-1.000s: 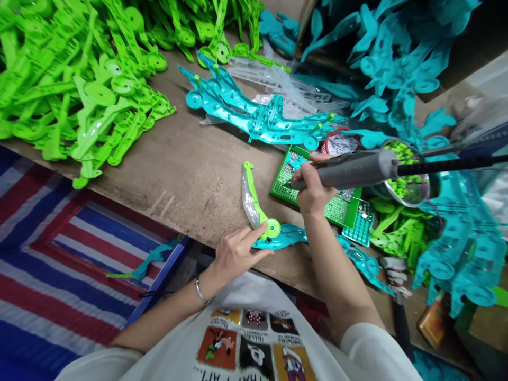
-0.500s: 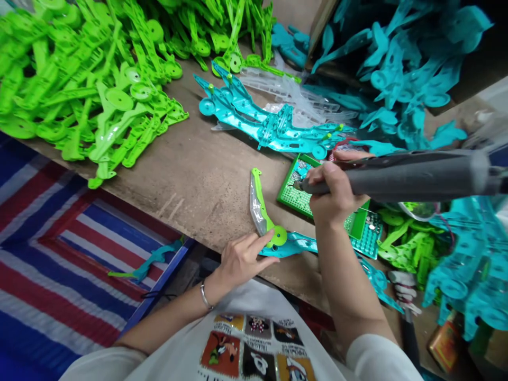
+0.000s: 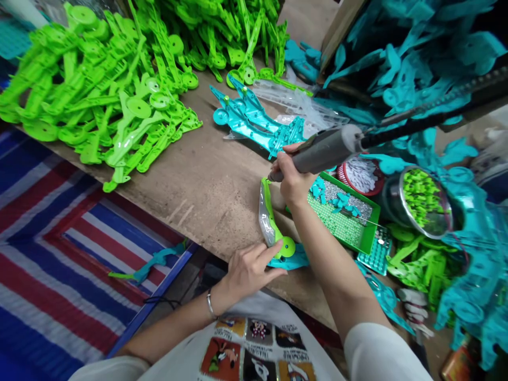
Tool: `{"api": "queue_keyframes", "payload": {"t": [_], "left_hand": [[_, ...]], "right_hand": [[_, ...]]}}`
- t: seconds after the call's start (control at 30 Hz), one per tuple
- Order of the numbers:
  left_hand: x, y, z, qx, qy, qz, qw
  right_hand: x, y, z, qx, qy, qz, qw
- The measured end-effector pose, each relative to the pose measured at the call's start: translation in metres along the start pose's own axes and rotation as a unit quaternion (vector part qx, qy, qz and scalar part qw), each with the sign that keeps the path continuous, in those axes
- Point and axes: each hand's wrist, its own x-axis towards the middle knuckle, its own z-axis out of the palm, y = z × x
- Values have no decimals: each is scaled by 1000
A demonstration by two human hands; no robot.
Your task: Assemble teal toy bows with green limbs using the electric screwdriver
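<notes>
My right hand (image 3: 296, 180) is wrapped around a dark grey electric screwdriver (image 3: 327, 151). Its tip is at or just above the upper end of a bright green plastic arm (image 3: 271, 211); contact cannot be made out. A clear plastic strip (image 3: 265, 214) lines that arm's left side. At the lower end, the arm's round disc (image 3: 288, 246) overlaps a teal plastic piece (image 3: 293, 259), partly hidden under my right forearm. My left hand (image 3: 248, 267) steadies this joint, forefinger on the green part and thumb along the teal edge.
A green tray (image 3: 337, 225) of screws and small teal bits stands to the right. Beyond are a red basket (image 3: 359, 174) of pale pieces and a metal bowl (image 3: 423, 203) of green bits. Green parts (image 3: 99, 100) are heaped left; a teal frame (image 3: 257, 119) lies at the back.
My right hand has moved the screwdriver left, from over the green tray to the upper end of the green arm. My left hand keeps its place on the joint. The view has shifted slightly.
</notes>
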Motion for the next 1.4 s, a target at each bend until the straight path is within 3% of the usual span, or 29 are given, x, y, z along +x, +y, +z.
{"api": "queue_keyframes", "payload": {"t": [0.27, 0.33, 0.43, 0.53, 0.7, 0.87, 0.97, 1.1, 1.2, 1.3, 1.4], "left_hand": [[-1, -2, 3, 12, 5, 2, 1000], [0, -2, 3, 13, 11, 8, 1000], [0, -4, 3, 7, 17, 17, 1000], [-1, -3, 0, 9, 7, 16, 1000], [9, 9, -8, 108, 3, 43, 993], [38, 28, 3, 173, -97, 152, 968], [50, 33, 17, 209, -148, 177, 950], [52, 28, 20, 245, -153, 187, 939], [47, 20, 10, 254, -134, 203, 936], [40, 11, -2, 249, -119, 209, 938], [35, 3, -11, 244, -111, 203, 942]], "right_hand": [[10, 1, 2, -15, -142, 37, 989], [9, -1, 1, -19, -142, 36, 989], [1, -14, -9, -27, -78, 31, 996], [-13, -42, -33, -59, -25, 31, 997], [-48, -84, -85, -85, -7, 100, 991], [-73, -83, -129, -94, 8, 98, 991], [-82, -83, -148, -167, -33, 72, 983], [-99, -94, -174, -281, -110, -10, 953], [-109, -98, -211, -341, -109, -11, 934], [-104, -95, -266, -445, 3, 44, 894], [-86, -87, -319, -582, 114, 134, 794]]}}
